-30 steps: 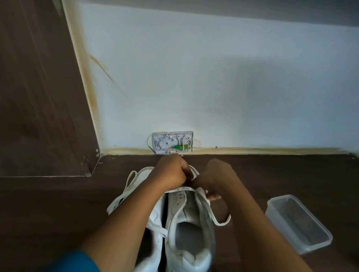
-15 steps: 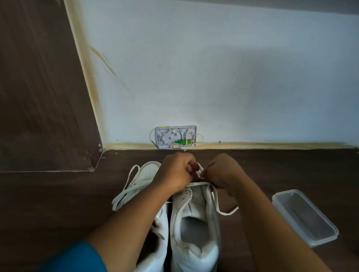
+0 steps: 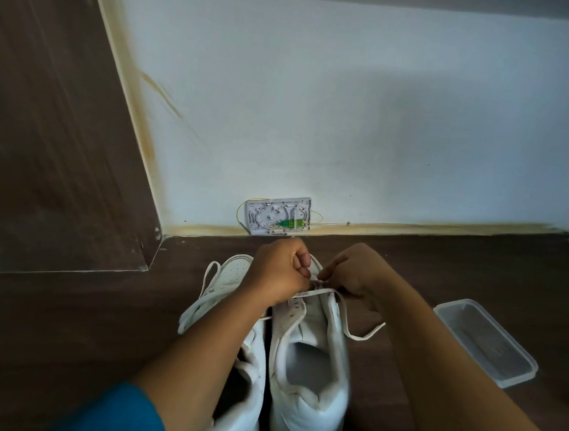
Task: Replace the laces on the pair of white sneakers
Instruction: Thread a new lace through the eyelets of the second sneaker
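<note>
Both hands, left hand [image 3: 279, 270] and right hand [image 3: 357, 274], pinched the lace [image 3: 321, 291] at frame centre. Fingers clamped it over the right sneaker [image 3: 310, 367], probably for threading eyelets.

To the left of the sneakers [image 3: 309, 374] I have bare floor [image 3: 56, 332] running out to the wooden panel [image 3: 42, 122], crossed only by slack loops of lace [image 3: 190, 317]. On the right, a strip of floor lies between the shoes and the plastic container [image 3: 486, 342], with a lace end trailing into it. Ahead, the wall [image 3: 320, 114] and its small box [image 3: 278, 215] stand close behind the toes, where the left hand [image 3: 279, 274] and right hand [image 3: 357, 271] fill the space.
</note>
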